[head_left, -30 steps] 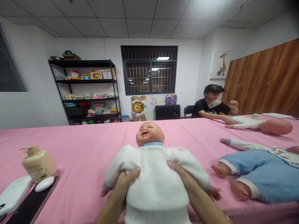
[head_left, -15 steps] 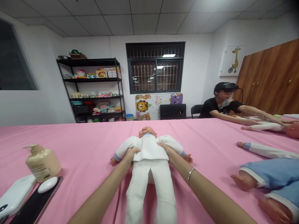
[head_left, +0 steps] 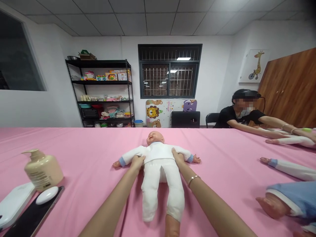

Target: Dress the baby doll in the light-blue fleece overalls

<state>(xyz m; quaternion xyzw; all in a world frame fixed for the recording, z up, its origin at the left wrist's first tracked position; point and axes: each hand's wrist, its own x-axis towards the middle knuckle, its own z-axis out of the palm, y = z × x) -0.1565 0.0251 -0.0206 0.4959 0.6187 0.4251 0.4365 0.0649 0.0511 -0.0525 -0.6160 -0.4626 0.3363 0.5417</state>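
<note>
Baby doll in white clothes lies face up mid-tabletop, on pink cloth, its long axis running nearly straight away from the viewer: head at the far end, legs pointing to the near edge, arms spread sideways. From the left, a beige pump bottle stands just beyond a white device and a dark slab carrying a white oval object. Next, the left grip clasps the left side of the trunk; the right grip, above a wrist bracelet, clasps the other. Farther right lies a partly visible second doll in blue, foot pointing left; beyond, a seated person reaches toward a third doll.
</note>
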